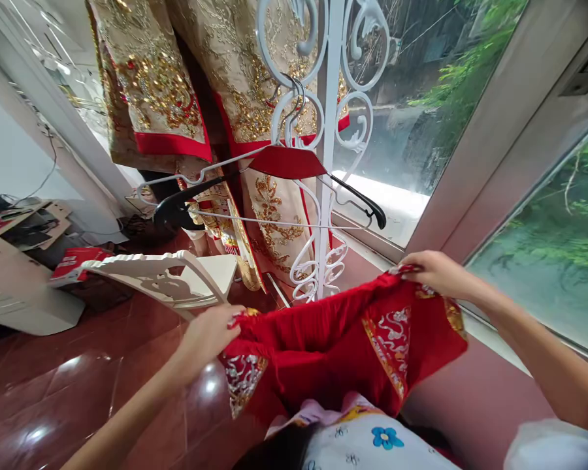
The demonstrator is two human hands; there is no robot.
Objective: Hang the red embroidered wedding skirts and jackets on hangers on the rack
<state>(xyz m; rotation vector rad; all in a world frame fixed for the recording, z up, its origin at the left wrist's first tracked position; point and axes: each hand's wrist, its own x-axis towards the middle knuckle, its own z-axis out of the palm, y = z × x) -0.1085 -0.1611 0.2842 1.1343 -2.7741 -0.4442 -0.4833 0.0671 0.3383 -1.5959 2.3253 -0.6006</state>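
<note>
A red garment [323, 339] with gold and silver embroidery is stretched out in front of me, low in the head view. My left hand [210, 336] grips its left upper edge. My right hand [436, 271] pinches its right upper corner, held a little higher. The cloth sags between the two hands. Just beyond it stands a white scrolled metal rack [326, 163]. On the rack hang a red-padded hanger [287, 162] and a black one [367, 205], both bare.
Cream and gold embroidered robes [176, 85] with red trim hang from the rack above. A white carved chair [176, 281] stands to the left on the glossy red tile floor [53, 385]. A large window [543, 248] fills the right side. White shelving [14, 261] sits far left.
</note>
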